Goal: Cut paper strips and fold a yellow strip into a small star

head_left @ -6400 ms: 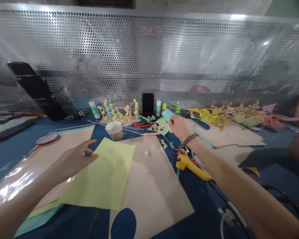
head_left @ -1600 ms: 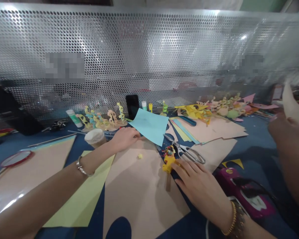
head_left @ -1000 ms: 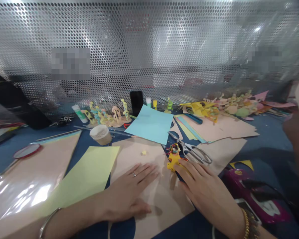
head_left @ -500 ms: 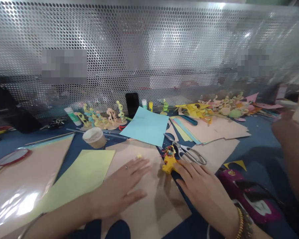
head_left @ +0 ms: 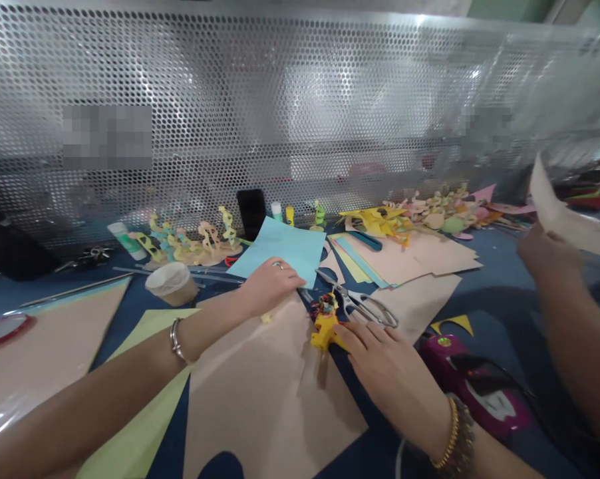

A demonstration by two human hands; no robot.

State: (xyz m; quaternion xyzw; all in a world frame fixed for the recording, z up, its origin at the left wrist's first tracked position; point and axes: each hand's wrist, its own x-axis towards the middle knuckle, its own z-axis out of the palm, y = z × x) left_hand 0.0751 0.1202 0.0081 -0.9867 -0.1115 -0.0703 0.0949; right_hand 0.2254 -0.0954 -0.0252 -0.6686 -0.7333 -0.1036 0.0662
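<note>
The right hand [head_left: 394, 379] is closed loosely over the handle of a yellow glue gun [head_left: 324, 332], which lies across the right edge of a large beige sheet [head_left: 260, 399] at the near edge of the desk [head_left: 167, 426]. The left hand [head_left: 271, 286] has its fingers bent together at the near edge of a blue sheet [head_left: 285, 247], by its near right corner; whether they pinch the paper, I cannot tell. A small yellow scrap [head_left: 266, 319] lies on the beige sheet just below this hand. Scissors [head_left: 367, 307] lie right of the blue sheet, near the glue gun, and a purple box [head_left: 467, 386] sits beyond the right hand. Left of the beige sheet are a yellow-green sheet [head_left: 145, 399], a whitish cup [head_left: 173, 285] and, at the desk's left edge, a red-rimmed disc [head_left: 3, 331]. Toward the far edge stand small paper figures [head_left: 180, 245], a black phone [head_left: 251, 213] and glue sticks [head_left: 277, 211], with yellow paper pieces [head_left: 380, 221] above stacked beige sheets [head_left: 430, 251] farther right. At the right edge, another person's hand [head_left: 552, 256] holds a curled pale sheet [head_left: 559, 213].
</note>
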